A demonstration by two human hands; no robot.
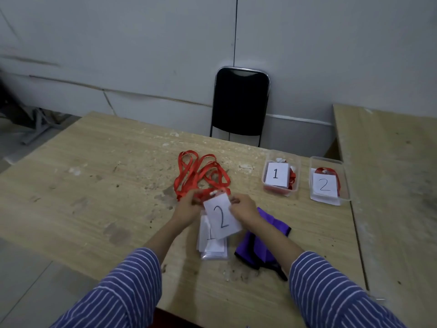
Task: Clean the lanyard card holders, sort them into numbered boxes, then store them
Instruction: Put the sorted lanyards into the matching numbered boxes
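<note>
A clear card holder with a white card marked "2" (222,217) is lifted just above the table, tilted. My left hand (188,209) pinches its upper left corner near the clip, and my right hand (243,208) pinches its right edge. Red lanyard straps (201,174) lie tangled just beyond my hands. Under the held holder lies a small stack of other card holders (211,245), one showing a "1". At the right stand two clear plastic boxes: box 1 (280,175) and box 2 (328,181), each holding a numbered card holder with a red strap.
A purple cloth (257,242) lies on the wooden table (94,185) right of the stack. A black chair (240,102) stands behind the table against the grey wall. A second table surface (390,185) adjoins on the right.
</note>
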